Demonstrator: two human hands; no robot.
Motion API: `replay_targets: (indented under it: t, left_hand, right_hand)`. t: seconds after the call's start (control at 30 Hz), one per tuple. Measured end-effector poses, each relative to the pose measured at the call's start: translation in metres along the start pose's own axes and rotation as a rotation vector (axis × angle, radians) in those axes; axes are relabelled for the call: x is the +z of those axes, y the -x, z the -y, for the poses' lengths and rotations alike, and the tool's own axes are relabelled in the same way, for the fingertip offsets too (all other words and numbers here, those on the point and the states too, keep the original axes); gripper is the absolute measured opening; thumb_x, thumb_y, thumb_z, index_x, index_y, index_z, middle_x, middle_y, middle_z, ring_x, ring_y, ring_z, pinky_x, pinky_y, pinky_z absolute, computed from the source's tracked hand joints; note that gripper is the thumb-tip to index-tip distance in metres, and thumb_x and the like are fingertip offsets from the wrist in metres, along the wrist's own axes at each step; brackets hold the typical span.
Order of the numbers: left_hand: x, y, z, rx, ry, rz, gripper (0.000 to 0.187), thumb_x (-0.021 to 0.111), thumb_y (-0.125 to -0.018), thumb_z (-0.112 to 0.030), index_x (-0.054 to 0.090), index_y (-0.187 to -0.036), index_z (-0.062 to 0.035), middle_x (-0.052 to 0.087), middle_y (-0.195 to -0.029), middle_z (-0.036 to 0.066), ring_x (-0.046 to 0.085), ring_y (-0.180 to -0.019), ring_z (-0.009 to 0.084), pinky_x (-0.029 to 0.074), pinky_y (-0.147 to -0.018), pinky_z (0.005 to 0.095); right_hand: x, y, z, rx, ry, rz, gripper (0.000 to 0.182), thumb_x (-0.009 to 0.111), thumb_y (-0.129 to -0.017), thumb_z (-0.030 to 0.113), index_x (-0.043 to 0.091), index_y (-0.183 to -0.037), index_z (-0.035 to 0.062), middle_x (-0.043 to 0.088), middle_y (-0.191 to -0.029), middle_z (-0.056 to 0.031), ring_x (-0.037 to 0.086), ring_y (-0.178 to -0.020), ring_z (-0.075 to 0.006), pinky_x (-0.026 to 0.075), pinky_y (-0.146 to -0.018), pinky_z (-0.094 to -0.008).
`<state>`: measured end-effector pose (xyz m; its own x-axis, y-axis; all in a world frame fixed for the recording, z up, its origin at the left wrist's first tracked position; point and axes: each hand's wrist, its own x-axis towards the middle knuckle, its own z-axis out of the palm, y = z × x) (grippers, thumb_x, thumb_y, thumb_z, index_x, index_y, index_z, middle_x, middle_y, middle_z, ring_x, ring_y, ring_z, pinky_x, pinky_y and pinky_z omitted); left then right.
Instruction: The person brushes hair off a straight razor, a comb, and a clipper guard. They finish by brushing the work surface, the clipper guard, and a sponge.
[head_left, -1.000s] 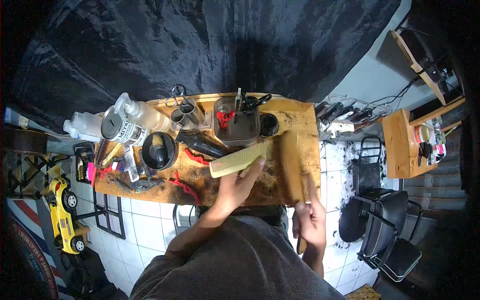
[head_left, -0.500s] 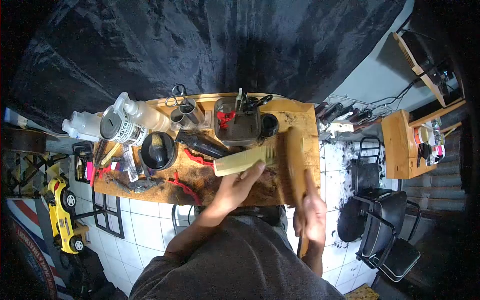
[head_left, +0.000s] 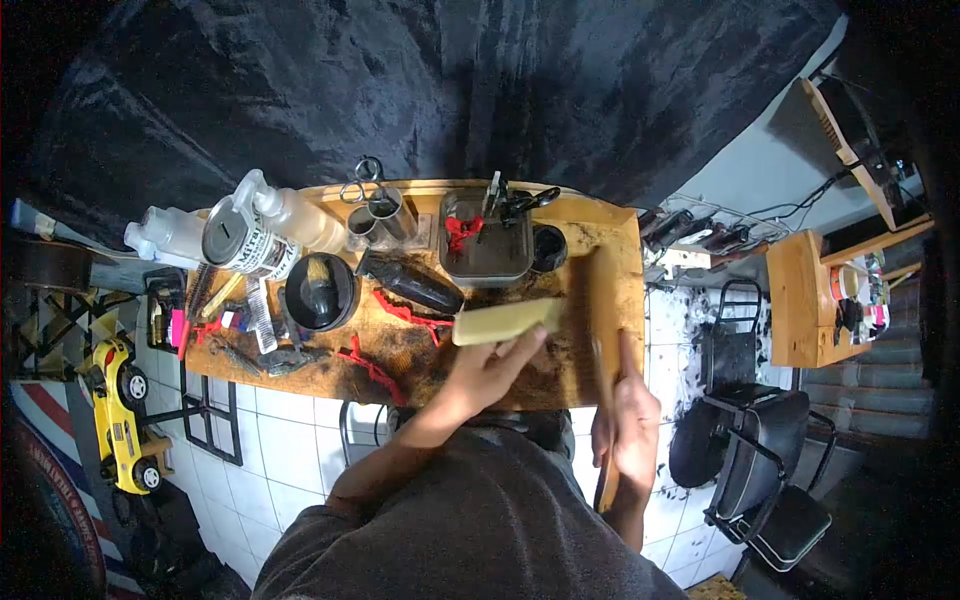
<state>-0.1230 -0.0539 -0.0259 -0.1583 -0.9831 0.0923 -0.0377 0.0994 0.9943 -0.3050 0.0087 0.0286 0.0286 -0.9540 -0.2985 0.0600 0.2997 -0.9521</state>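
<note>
A wide cream comb point(head_left: 500, 322) is pinched in my left hand point(head_left: 485, 378), thumb over its near side, above the wooden table. Its right end points at a wooden-handled brush point(head_left: 605, 320), which my right hand point(head_left: 630, 425) grips by the lower handle. The brush stands roughly lengthwise away from me, blurred by motion, with its bristles facing the comb. Behind the comb lie a black hair clipper point(head_left: 415, 283) and a red clip point(head_left: 408, 312). Another red clip point(head_left: 370, 375) rests left of my left forearm. Dark hair clippings are scattered on the tabletop point(head_left: 540, 385).
A grey tray point(head_left: 487, 266) with tools stands at the back, beside a dark cup point(head_left: 548, 247). Leftward are metal cups point(head_left: 392, 215) with scissors point(head_left: 364, 178), a black bowl point(head_left: 345, 300) holding a brush, bottles point(head_left: 305, 218) and a comb point(head_left: 262, 318). A black chair point(head_left: 765, 430) stands right.
The comb and my left hand have shifted slightly right, and the comb's face is turned so its teeth show less. My right hand still moves the brush beside it.
</note>
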Motion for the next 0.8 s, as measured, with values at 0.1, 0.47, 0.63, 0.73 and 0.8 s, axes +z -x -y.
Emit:
replay_targets:
  t: [0.1,0.47,0.63,0.73,0.8]
  left_hand:
    - [0.001,-0.001,-0.001,-0.072,0.013,-0.053,0.028,0.058,-0.092,-0.022,0.061,-0.113,-0.0047,0.061,-0.081,-0.002,0.045,-0.063,0.0055,0.036,-0.053,0.0213]
    - [0.018,0.006,-0.011,-0.060,0.162,0.221,0.026,0.060,-0.090,-0.021,0.062,-0.106,-0.0003,0.066,-0.086,0.004,0.056,-0.069,0.0070,0.043,-0.058,0.0227]
    - [0.007,-0.003,-0.008,-0.156,0.034,-0.025,0.028,0.061,-0.090,-0.023,0.063,-0.109,-0.0029,0.055,-0.074,-0.004,0.042,-0.061,0.0039,0.035,-0.054,0.0203]
    - [0.011,0.001,-0.029,-0.212,0.042,0.291,0.029,0.061,-0.089,-0.021,0.062,-0.107,0.0010,0.063,-0.088,0.002,0.054,-0.077,0.0059,0.043,-0.064,0.0229]
    - [0.021,0.006,-0.014,-0.062,0.059,0.358,0.029,0.060,-0.090,-0.020,0.060,-0.108,0.0025,0.064,-0.095,0.007,0.057,-0.085,0.0078,0.046,-0.068,0.0250]
  right_hand:
    - [0.006,0.000,-0.002,0.025,0.187,0.125,0.049,0.032,-0.100,0.024,0.021,-0.145,0.0068,0.047,-0.060,0.0000,0.045,-0.044,-0.0064,0.041,-0.043,-0.0215]
    - [0.003,-0.008,0.011,-0.079,-0.190,-0.144,0.052,0.031,-0.100,0.032,0.022,-0.144,0.0049,0.050,-0.055,-0.0006,0.039,-0.033,-0.0056,0.036,-0.031,-0.0199]
    - [0.010,0.000,-0.002,0.008,0.058,0.015,0.048,0.027,-0.101,0.026,0.022,-0.145,0.0070,0.039,-0.054,0.0025,0.040,-0.039,-0.0058,0.038,-0.037,-0.0194]
    - [0.020,-0.008,-0.006,-0.084,-0.039,-0.204,0.050,0.026,-0.101,0.029,0.019,-0.145,0.0071,0.040,-0.055,0.0026,0.039,-0.039,-0.0051,0.037,-0.037,-0.0197]
    - [0.024,-0.016,0.009,-0.132,-0.052,-0.318,0.053,0.030,-0.101,0.034,0.020,-0.145,0.0073,0.041,-0.052,0.0024,0.036,-0.036,-0.0047,0.035,-0.032,-0.0209]
